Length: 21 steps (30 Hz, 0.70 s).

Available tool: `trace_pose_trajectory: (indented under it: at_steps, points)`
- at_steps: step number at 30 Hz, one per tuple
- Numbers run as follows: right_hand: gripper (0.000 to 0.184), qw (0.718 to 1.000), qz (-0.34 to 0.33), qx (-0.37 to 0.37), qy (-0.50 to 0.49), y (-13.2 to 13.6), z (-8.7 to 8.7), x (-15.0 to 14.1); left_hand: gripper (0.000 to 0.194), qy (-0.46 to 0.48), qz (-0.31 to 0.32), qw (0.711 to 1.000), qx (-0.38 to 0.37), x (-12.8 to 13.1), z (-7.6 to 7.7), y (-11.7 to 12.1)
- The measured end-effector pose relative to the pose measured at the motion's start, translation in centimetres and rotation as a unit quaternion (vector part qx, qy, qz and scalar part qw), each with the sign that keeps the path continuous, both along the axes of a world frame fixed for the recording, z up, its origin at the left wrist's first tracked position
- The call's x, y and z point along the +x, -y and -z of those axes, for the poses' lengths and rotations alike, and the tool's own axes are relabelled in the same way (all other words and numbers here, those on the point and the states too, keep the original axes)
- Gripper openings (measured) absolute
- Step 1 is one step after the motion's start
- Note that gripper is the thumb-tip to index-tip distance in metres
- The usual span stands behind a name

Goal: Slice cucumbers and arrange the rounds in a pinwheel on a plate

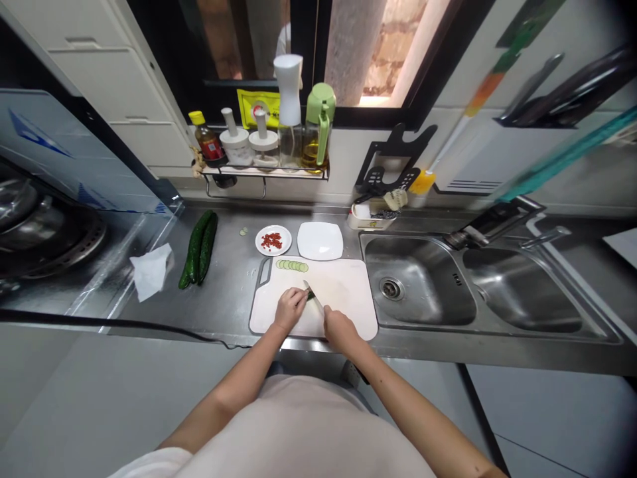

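Note:
My right hand [341, 329] is closed around the handle of a kitchen knife [316, 299], whose blade points up and left over the white cutting board [348, 282]. My left hand [290, 307] grips a short dark green piece of cucumber [311, 295] right beside the blade. Fingers and knife hide most of that piece. A row of overlapping pale green cucumber slices [292, 265] lies along the board's far left part. Behind the board stand a small white plate of chopped red bits [271, 241] and a bare square white plate [320, 240].
Two whole cucumbers [199, 249] and a crumpled white tissue [151, 271] lie to the left on the steel counter. A double sink [423, 282] adjoins the board on the right. Above the plates hangs a rack [266, 174] with seasoning jars and oil bottles.

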State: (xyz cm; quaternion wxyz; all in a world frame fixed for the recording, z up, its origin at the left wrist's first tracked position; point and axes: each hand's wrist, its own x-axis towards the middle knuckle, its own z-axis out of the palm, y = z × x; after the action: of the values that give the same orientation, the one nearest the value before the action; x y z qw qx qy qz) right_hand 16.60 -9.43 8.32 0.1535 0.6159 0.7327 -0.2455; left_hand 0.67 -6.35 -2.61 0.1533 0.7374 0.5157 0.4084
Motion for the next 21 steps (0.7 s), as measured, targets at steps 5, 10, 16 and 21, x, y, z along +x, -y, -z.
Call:
trace_pose_trajectory:
  at_steps: [5, 10, 16, 21]
  points:
    - [0.027, 1.000, 0.003, -0.013, 0.003, -0.2, -0.3, -0.2, 0.020, 0.003, 0.001, 1.000, -0.004, 0.0, 0.0, -0.1]
    - [0.028, 1.000, -0.002, -0.004, -0.005, -1.2, -0.2, -0.9, 0.021, 0.001, 0.004, 1.000, -0.001, -0.1, 0.1, -0.1]
    - [0.028, 1.000, -0.005, 0.007, -0.012, -1.5, 0.1, -1.1, 0.021, 0.006, 0.005, 1.000, -0.002, -0.1, 0.1, 0.0]
    - [0.029, 1.000, 0.000, -0.001, -0.002, -0.9, 0.5, -0.7, 0.020, 0.008, 0.003, 1.000, -0.002, -0.1, 0.2, -0.1]
